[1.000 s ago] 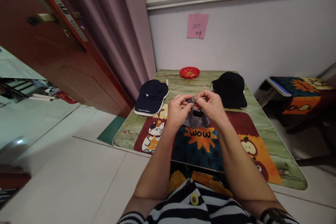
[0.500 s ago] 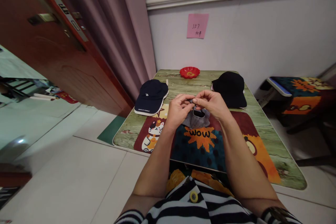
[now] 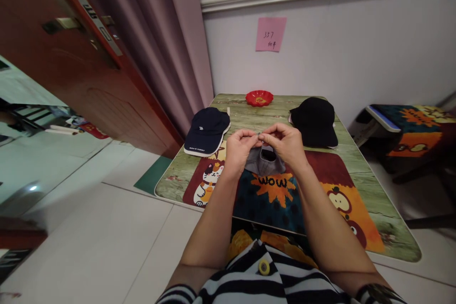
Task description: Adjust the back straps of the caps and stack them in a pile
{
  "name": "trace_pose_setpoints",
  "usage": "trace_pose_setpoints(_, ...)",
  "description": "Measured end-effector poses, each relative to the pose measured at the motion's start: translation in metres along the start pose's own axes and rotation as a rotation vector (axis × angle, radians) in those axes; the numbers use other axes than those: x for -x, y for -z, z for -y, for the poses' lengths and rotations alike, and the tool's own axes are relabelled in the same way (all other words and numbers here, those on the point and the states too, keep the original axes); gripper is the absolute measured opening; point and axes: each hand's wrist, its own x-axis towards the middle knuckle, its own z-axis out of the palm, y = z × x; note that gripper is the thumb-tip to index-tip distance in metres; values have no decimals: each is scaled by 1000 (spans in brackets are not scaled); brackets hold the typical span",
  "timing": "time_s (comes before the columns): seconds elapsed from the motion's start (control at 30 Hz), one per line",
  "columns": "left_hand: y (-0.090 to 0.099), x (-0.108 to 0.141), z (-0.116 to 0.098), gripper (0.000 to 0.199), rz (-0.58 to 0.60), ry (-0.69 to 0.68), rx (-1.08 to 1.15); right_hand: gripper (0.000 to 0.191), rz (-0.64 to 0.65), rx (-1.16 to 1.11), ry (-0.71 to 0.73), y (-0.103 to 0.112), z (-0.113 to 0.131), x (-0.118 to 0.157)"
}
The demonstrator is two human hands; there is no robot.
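A grey cap (image 3: 264,165) rests on the patterned mat in front of me, its back opening turned up toward me. My left hand (image 3: 241,148) and my right hand (image 3: 285,142) meet above that opening, fingertips pinched together on the cap's strap. The strap is mostly hidden by my fingers. To the left sits a navy cap (image 3: 205,130) with white lettering on its brim. A black cap (image 3: 313,122) lies to the right, beyond my right hand.
A red scalloped dish (image 3: 260,98) stands at the table's far edge. The mat (image 3: 249,204) covers the front of the green wood-grain table (image 3: 395,228). On the left are a curtain (image 3: 174,33) and a brown door (image 3: 117,95); a stool (image 3: 409,123) is at right.
Both hands stay together at the grey cap's strap. My fingers have shifted slightly, with the left fingers drawn closer together. The view has moved a little.
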Motion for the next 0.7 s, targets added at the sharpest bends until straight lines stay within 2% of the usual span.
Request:
trace_pose_setpoints(0.47, 7, -3, -7, 30, 68, 178, 84, 26, 80, 84, 11, -1, 1, 1)
trace_pose_setpoints(0.53, 9, -3, -8, 28, 56, 175, 81, 27, 109, 159, 51, 1, 2, 2)
trace_pose_setpoints(0.63, 11, -2, -8, 24, 50, 163, 70, 35, 200, 294, 193, 6, 7, 3)
trace_pose_setpoints(0.7, 11, -1, -9, 22, 58, 147, 41, 32, 242, 321, 267, 8, 10, 3)
